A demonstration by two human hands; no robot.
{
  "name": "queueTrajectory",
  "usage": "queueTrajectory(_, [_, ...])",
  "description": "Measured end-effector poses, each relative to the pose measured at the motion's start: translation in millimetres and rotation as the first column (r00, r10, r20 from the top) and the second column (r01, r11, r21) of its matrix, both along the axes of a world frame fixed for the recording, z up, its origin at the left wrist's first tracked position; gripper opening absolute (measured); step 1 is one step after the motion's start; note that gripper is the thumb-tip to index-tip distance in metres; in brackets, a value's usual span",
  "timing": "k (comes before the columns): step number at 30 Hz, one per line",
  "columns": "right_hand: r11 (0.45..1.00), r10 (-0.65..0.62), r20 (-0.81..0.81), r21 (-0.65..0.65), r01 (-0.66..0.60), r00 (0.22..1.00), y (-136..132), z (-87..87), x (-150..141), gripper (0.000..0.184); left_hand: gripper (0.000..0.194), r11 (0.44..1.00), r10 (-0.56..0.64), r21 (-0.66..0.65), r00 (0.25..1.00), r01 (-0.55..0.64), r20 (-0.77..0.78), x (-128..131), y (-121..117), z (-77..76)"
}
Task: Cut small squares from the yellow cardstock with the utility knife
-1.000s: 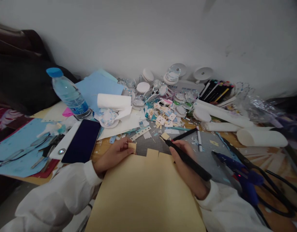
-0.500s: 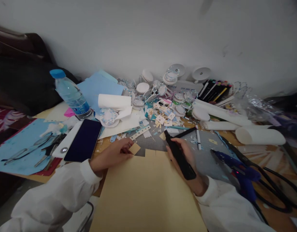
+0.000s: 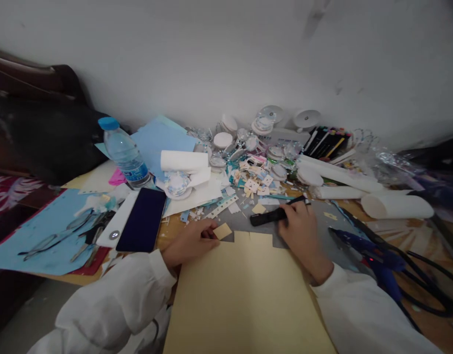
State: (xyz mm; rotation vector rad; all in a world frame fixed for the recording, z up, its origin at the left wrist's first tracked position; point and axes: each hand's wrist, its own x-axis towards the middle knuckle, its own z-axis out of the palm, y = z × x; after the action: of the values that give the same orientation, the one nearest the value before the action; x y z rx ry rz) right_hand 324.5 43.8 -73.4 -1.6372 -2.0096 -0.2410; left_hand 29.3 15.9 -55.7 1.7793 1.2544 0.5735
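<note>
My left hand [image 3: 194, 240] pinches a small square of tan paper [image 3: 223, 231] between thumb and fingertips, just past the upper left of a large tan sheet [image 3: 248, 295]. Across the grey mat [image 3: 322, 216] lies a long black handheld tool [image 3: 265, 217], its squared end pointing left. Curled over the tool's right end is my right hand [image 3: 303, 236], thumb on the near side and fingers on the far side. Its other end is hidden under that hand. A thin black stick [image 3: 297, 200] shows just beyond the fingers. Two tabs stand out from the sheet's far edge.
Left are a phone [image 3: 142, 219], water bottle [image 3: 126, 156], glasses [image 3: 56, 237] and keys. Small paper cutouts [image 3: 252, 179] and beaded white discs are heaped behind the mat. A blue glue gun [image 3: 370, 253] with a black cable and several white paper rolls [image 3: 392, 205] lie right.
My right hand has moved up and away from the sheet's right edge, turning the black tool flat across the mat. My left hand still pinches the paper square. The whole view has shifted.
</note>
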Motion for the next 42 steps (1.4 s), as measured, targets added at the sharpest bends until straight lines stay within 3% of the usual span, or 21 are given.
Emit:
queueTrajectory(4, [0.999,0.035,0.022,-0.005,-0.035,0.999,3,15.1,-8,0.038,0.010,1.000,-0.008,0.029,1.000,0.009,-0.022,-2,-3,-1.9])
queueTrajectory(7, [0.980,0.197,0.003,-0.041,-0.197,0.980,-2,31.6,-23,0.043,0.015,0.999,-0.003,0.054,0.999,0.004,-0.033,-2,-6,-4.6])
queueTrajectory(11, [0.860,0.481,-0.035,-0.176,-0.479,0.876,-16,40.3,-62,0.025,0.014,0.997,0.000,0.082,1.000,0.002,-0.027,-2,-8,-10.2])
queueTrajectory(15, [0.762,0.596,-0.018,-0.301,-0.573,0.803,-23,35.6,-89,0.015,0.010,0.996,-0.016,0.085,1.000,0.014,0.014,-5,-7,-11.9])
queueTrajectory(19, [0.705,0.651,-0.011,-0.362,-0.609,0.759,-23,42.9,-87,0.026,0.010,0.997,-0.037,0.069,0.995,0.031,0.092,-5,-11,-5.3])
queueTrajectory(25, [0.648,0.689,-0.050,-0.404,-0.646,0.723,-32,65.5,-67,0.021,0.010,0.995,-0.076,0.067,0.989,0.068,0.124,-2,-26,-1.6])
queueTrajectory(27, [0.671,0.674,-0.061,-0.369,-0.644,0.737,-33,69.1,-53,0.023,0.010,0.995,-0.072,0.070,0.992,0.065,0.104,-8,-29,-4.6])
queueTrajectory(32, [0.801,0.510,-0.200,-0.246,-0.546,0.837,-20,73.8,-18,0.026,0.011,0.991,-0.082,0.109,0.995,0.075,0.060,-25,-30,-7.0])
queueTrajectory(38, [0.780,0.517,-0.252,-0.253,-0.572,0.818,10,54.4,-45,0.017,0.011,0.963,-0.142,0.233,0.989,0.132,0.026,-18,-29,-0.9])
queueTrajectory(42, [0.801,0.502,-0.269,-0.213,-0.559,0.822,19,40.9,-56,0.032,0.011,0.945,-0.138,0.300,0.990,0.130,0.003,-20,-31,2.5])
